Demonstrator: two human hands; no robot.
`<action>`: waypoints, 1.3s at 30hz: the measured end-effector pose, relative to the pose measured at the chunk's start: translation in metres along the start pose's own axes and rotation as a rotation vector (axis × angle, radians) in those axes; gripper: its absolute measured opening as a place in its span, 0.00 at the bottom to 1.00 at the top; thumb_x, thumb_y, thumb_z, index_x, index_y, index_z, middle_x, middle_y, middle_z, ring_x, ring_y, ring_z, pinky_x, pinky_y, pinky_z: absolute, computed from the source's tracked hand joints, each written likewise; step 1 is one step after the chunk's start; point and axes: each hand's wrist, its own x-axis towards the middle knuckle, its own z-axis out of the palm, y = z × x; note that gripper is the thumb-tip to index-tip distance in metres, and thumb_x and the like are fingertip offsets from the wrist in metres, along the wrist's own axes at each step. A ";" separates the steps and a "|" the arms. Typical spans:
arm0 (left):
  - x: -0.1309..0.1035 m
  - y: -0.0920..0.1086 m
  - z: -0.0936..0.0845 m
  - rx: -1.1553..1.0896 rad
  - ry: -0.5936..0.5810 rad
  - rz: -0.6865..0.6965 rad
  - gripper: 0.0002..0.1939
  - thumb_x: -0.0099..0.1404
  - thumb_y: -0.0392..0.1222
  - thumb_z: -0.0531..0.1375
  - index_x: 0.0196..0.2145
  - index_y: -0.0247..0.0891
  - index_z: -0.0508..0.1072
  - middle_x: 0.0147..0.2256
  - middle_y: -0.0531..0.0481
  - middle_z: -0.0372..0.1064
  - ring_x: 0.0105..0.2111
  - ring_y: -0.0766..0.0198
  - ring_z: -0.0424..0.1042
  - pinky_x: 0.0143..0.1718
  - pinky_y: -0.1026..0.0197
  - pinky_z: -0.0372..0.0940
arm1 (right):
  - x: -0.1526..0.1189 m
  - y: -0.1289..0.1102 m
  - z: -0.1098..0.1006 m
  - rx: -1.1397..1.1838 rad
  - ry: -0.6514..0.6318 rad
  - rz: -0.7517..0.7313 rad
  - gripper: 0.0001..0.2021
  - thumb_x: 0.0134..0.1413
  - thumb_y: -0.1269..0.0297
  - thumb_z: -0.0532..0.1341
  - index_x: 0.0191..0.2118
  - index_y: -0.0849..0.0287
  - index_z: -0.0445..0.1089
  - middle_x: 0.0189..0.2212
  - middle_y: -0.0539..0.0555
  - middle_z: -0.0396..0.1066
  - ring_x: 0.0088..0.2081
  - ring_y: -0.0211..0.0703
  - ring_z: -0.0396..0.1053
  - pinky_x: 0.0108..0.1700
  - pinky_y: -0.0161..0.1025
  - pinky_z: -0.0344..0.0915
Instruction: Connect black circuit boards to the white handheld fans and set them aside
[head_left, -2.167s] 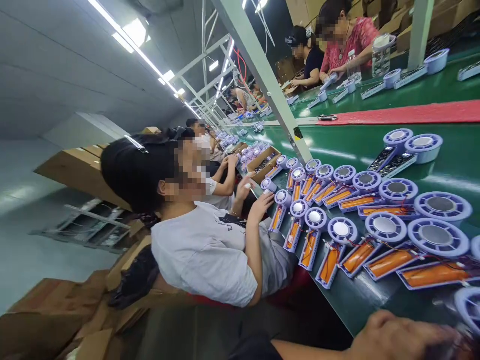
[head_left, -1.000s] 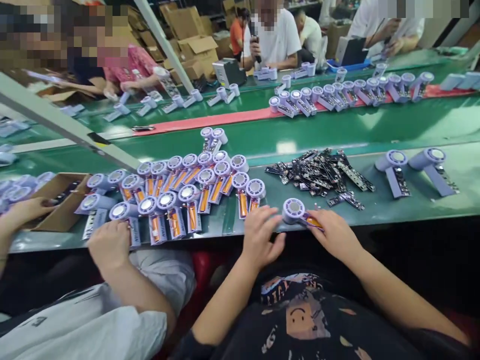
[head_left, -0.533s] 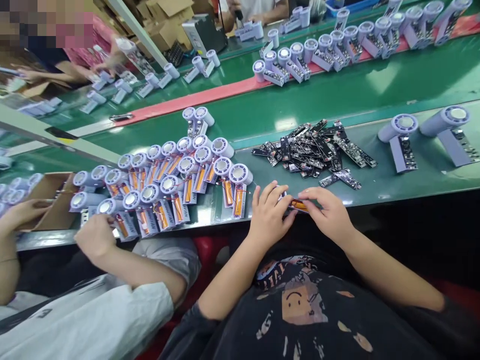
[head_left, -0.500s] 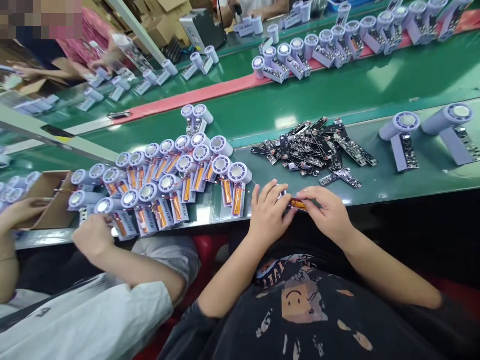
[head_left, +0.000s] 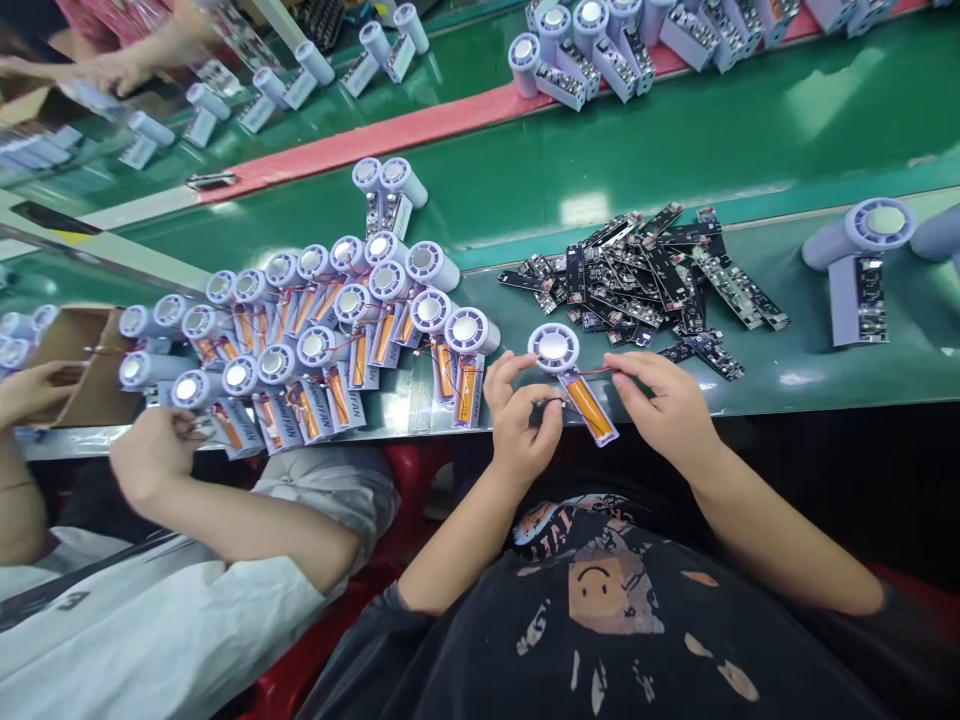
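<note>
A lilac handheld fan (head_left: 553,350) lies at the table's front edge, its handle open and jutting past the edge. An orange battery (head_left: 590,405) fills the open handle. From the fan's left, my left hand (head_left: 519,425) pinches a thin wire end with a small pale tip, thumb against forefinger. My right hand (head_left: 667,405), on the other side, closes its fingertips on a red wire (head_left: 598,371) drawn out from the fan's neck. Just behind the hands is a heap of black circuit boards (head_left: 626,285).
Several lilac fans with orange batteries (head_left: 466,385) stand in rows to the left. A co-worker's hand (head_left: 154,445) works there beside a cardboard box (head_left: 97,370). Another fan (head_left: 859,290) lies at right. Behind runs a green belt (head_left: 465,190) with a red strip (head_left: 360,145).
The fan has come into full view, its round head up on the table. My hands have moved apart from the battery compartment and now pinch wires on either side.
</note>
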 end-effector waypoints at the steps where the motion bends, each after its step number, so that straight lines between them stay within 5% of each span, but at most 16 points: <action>1: -0.001 -0.001 -0.002 0.018 0.019 0.010 0.04 0.66 0.38 0.58 0.34 0.40 0.73 0.51 0.45 0.67 0.57 0.52 0.63 0.61 0.43 0.56 | 0.001 0.003 -0.001 -0.005 -0.011 0.017 0.13 0.62 0.68 0.57 0.48 0.56 0.76 0.43 0.55 0.79 0.46 0.47 0.76 0.49 0.48 0.73; 5: -0.005 -0.004 -0.011 -0.040 0.000 -0.075 0.03 0.65 0.38 0.60 0.33 0.41 0.75 0.37 0.49 0.69 0.40 0.60 0.69 0.47 0.54 0.65 | 0.001 0.000 -0.007 -0.098 -0.088 0.023 0.14 0.62 0.67 0.58 0.50 0.56 0.75 0.44 0.57 0.78 0.46 0.49 0.75 0.48 0.49 0.72; 10: -0.003 0.001 -0.013 -0.471 -0.126 -0.574 0.08 0.65 0.45 0.63 0.32 0.38 0.76 0.30 0.51 0.73 0.32 0.64 0.72 0.36 0.62 0.67 | -0.001 -0.038 -0.016 -0.488 -0.011 -0.081 0.13 0.60 0.66 0.62 0.50 0.56 0.75 0.50 0.61 0.73 0.44 0.52 0.70 0.45 0.50 0.64; 14: 0.004 0.006 -0.008 -0.772 -0.120 -0.848 0.16 0.56 0.53 0.70 0.32 0.37 0.76 0.27 0.53 0.73 0.28 0.68 0.70 0.33 0.64 0.67 | 0.004 -0.048 -0.006 -0.410 -0.072 -0.389 0.06 0.61 0.68 0.63 0.41 0.51 0.76 0.38 0.51 0.76 0.42 0.46 0.68 0.44 0.46 0.56; 17: 0.009 0.008 -0.006 -0.862 -0.154 -0.881 0.18 0.54 0.54 0.71 0.32 0.37 0.76 0.28 0.53 0.73 0.27 0.69 0.69 0.33 0.65 0.66 | 0.008 -0.038 0.008 -0.354 -0.099 -0.412 0.04 0.62 0.67 0.63 0.39 0.52 0.76 0.37 0.49 0.77 0.41 0.45 0.67 0.45 0.45 0.55; 24: 0.001 0.004 0.000 -0.721 -0.222 -0.753 0.12 0.64 0.47 0.64 0.41 0.39 0.69 0.27 0.55 0.69 0.27 0.68 0.69 0.31 0.65 0.64 | 0.008 -0.024 0.021 -0.247 -0.128 -0.333 0.06 0.64 0.64 0.60 0.37 0.55 0.74 0.35 0.51 0.77 0.40 0.45 0.66 0.45 0.44 0.55; 27: 0.000 0.006 -0.003 -0.414 -0.236 -0.506 0.03 0.67 0.41 0.59 0.36 0.40 0.69 0.32 0.52 0.70 0.30 0.66 0.70 0.33 0.63 0.66 | 0.007 -0.024 0.023 -0.250 -0.152 -0.288 0.07 0.65 0.64 0.58 0.37 0.56 0.73 0.36 0.52 0.76 0.39 0.46 0.66 0.45 0.44 0.55; 32: 0.010 0.011 -0.017 0.022 -0.203 -0.020 0.03 0.66 0.38 0.59 0.36 0.39 0.73 0.39 0.46 0.72 0.40 0.58 0.70 0.44 0.55 0.66 | 0.004 -0.023 0.025 -0.188 -0.174 -0.200 0.09 0.65 0.63 0.57 0.36 0.57 0.72 0.35 0.53 0.74 0.38 0.46 0.65 0.43 0.43 0.56; 39: 0.015 0.010 -0.015 -0.113 -0.226 -0.071 0.06 0.69 0.39 0.58 0.36 0.40 0.74 0.35 0.49 0.73 0.37 0.62 0.72 0.41 0.58 0.67 | 0.004 -0.012 0.032 0.062 -0.101 -0.211 0.09 0.65 0.64 0.58 0.45 0.55 0.76 0.37 0.54 0.75 0.40 0.44 0.68 0.43 0.43 0.63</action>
